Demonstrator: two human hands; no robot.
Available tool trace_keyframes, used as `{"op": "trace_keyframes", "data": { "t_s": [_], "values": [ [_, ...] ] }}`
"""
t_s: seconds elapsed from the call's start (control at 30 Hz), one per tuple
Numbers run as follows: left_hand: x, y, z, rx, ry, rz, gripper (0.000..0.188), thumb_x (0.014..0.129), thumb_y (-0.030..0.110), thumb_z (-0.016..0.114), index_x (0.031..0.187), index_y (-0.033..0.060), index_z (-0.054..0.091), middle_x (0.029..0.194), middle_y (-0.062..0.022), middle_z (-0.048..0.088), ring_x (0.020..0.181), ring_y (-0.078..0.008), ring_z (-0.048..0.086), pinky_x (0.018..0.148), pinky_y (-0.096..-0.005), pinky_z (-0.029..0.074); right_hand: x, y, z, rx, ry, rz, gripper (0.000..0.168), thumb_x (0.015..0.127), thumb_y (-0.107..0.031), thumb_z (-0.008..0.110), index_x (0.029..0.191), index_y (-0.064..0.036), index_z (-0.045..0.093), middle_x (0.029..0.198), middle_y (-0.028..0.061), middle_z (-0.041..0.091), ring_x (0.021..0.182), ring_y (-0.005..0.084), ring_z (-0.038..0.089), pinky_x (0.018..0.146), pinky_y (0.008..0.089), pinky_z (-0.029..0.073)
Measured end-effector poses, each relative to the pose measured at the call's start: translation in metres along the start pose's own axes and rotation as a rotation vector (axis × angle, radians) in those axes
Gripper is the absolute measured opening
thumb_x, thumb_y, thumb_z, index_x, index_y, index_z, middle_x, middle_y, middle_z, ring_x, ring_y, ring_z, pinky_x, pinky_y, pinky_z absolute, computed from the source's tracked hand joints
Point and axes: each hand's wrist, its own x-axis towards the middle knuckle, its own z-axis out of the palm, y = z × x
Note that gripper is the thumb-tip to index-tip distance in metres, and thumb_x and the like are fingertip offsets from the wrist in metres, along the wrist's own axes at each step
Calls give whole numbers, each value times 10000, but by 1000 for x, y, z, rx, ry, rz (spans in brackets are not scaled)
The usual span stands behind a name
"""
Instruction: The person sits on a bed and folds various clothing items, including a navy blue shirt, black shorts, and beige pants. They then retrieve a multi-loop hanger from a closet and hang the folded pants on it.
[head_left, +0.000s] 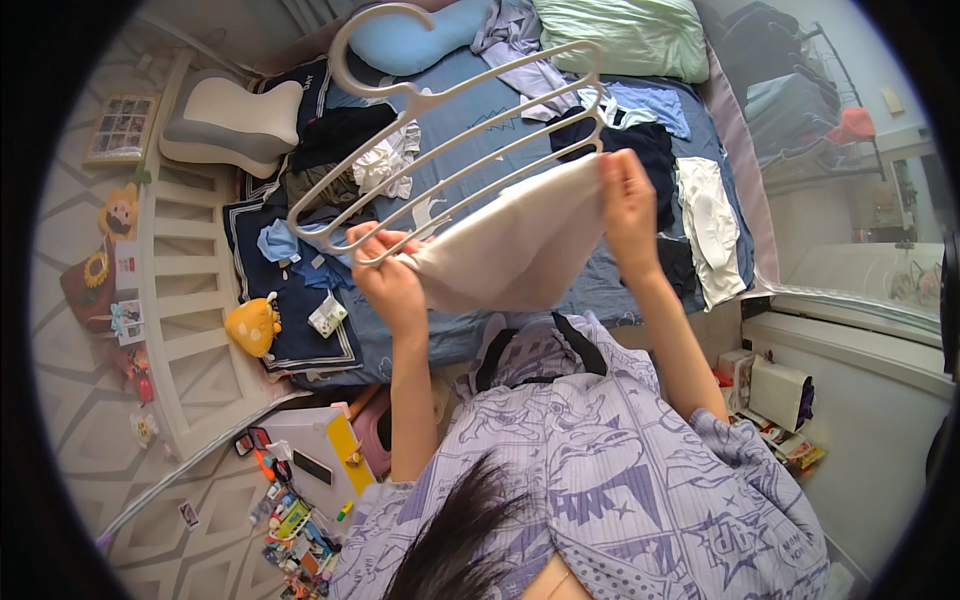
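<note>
Over the bed I hold up a pale multi-bar clothes hanger (417, 101) and a white cloth (517, 244). My left hand (390, 281) grips the hanger's lower left corner, with the cloth's left end bunched against its fingers. At the other side, my right hand (628, 206) pinches the cloth's upper right corner close to the hanger's right end; whether it also grips the hanger cannot be told. The cloth stretches between both hands along the lowest bar and sags below it. Its exact kind is not clear.
Folded and crumpled clothes lie across the blue bed sheet (480, 165), among them a white garment (709, 225). A green pillow (622, 37) is at the far end. A white bed rail (180, 270) runs on the left, with a yellow plush toy (251, 326) beside it.
</note>
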Motion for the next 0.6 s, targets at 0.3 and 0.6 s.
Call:
{"op": "trace_keyframes", "data": {
  "t_s": [0.3,0.6],
  "values": [
    [-10,-5,7,114,-169,-46,287,1116,274,391,1043,51,557,856,-13,525,757,-97,485,724,-254,451,21,1,-25,37,-87,9,357,1085,-292,503,810,-66,478,680,-82,342,638,29,286,531,243,257],
    [-42,9,27,-43,-1012,-124,234,931,-58,491,952,53,697,1286,-119,554,1290,-243,492,1105,-388,357,44,11,-26,262,-143,97,311,1099,-288,465,935,-51,584,797,-99,446,736,11,356,637,199,337]
  ]
}}
